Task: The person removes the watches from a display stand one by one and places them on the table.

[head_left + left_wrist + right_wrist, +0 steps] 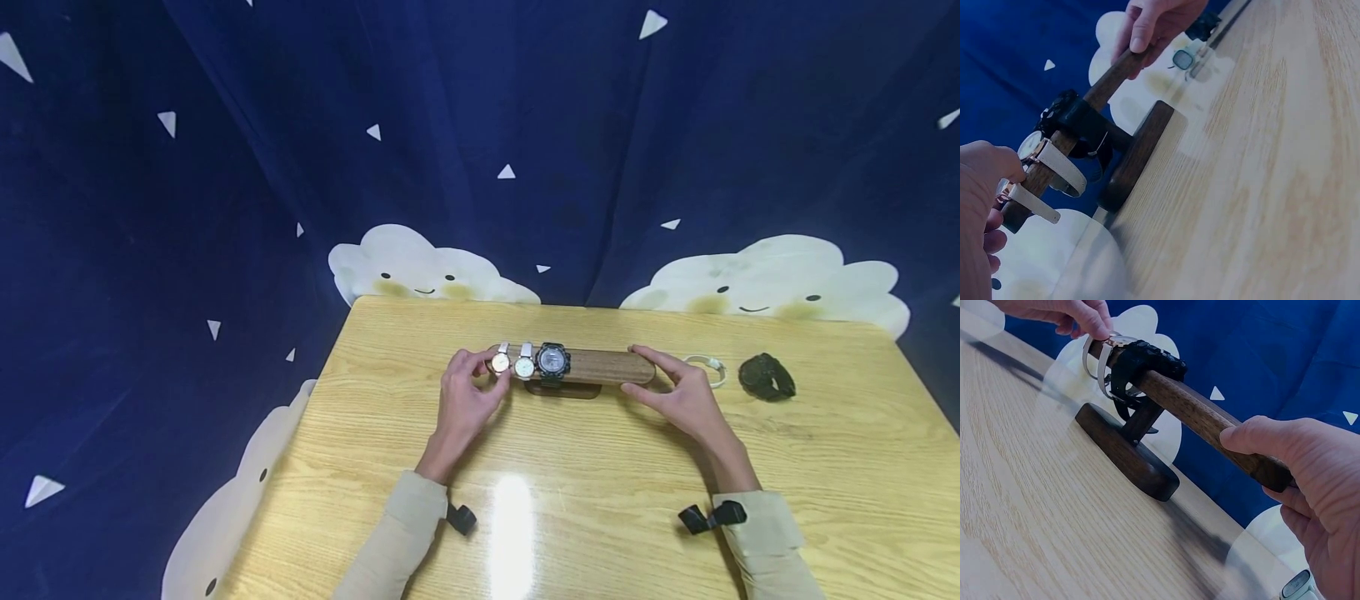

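Note:
A dark wooden watch stand (611, 367) has a long horizontal bar on a short post and base (1125, 456). My left hand (467, 402) is at the bar's left end, pinching a small white-strapped watch (500, 362); in the left wrist view its strap (1036, 205) hangs over the bar. Beside it a second white-strapped watch (524, 367) loops round the bar, then a chunky black watch (552, 359). My right hand (684, 402) grips the bar's bare right end, thumb on one side and fingers curled beneath in the right wrist view.
Right of my right hand, a pale-banded watch (708, 369) and another black watch (766, 377) lie on the light wooden table (600, 500). A dark blue curtain (465, 125) with white triangles and clouds hangs behind the table's back edge.

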Demonstrator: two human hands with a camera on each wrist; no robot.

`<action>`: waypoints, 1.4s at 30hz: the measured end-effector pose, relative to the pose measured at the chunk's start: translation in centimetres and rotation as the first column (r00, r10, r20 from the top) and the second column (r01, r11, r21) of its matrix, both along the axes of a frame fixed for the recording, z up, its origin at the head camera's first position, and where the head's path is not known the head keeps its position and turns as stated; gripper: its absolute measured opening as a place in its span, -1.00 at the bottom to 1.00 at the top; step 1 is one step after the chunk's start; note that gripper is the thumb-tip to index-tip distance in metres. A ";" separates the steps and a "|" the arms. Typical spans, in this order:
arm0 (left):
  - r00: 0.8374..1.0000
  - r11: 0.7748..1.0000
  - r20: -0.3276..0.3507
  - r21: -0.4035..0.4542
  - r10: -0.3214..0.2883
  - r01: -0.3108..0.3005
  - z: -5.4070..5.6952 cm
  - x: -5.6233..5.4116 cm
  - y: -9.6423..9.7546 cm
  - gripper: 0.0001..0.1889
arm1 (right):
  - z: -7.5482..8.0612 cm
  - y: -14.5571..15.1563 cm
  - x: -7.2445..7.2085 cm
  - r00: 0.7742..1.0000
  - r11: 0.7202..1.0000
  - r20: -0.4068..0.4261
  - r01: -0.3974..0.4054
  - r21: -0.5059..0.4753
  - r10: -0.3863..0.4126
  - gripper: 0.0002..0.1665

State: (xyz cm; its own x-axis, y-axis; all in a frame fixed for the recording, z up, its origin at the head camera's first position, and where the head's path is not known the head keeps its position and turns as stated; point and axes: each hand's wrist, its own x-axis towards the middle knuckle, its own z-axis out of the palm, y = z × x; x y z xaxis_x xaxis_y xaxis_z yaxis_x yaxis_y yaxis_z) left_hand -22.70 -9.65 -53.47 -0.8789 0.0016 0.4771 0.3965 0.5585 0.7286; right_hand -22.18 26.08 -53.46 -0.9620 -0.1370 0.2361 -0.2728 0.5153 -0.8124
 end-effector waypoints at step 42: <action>0.997 0.999 -0.069 0.029 0.031 -0.029 0.3 -0.7 -1.7 -0.68 | 0.1 0.0 0.0 1.000 1.000 -0.009 -0.009 0.000 0.009 -0.22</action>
State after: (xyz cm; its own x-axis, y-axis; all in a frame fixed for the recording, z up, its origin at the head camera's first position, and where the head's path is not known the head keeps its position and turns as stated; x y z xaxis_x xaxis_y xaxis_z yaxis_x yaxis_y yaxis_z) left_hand -23.41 -11.34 -53.14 -0.8433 -0.0385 0.5361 0.4299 0.5503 0.7158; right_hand -22.21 26.07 -53.37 -0.9585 -0.1454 0.2451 -0.2849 0.5126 -0.8100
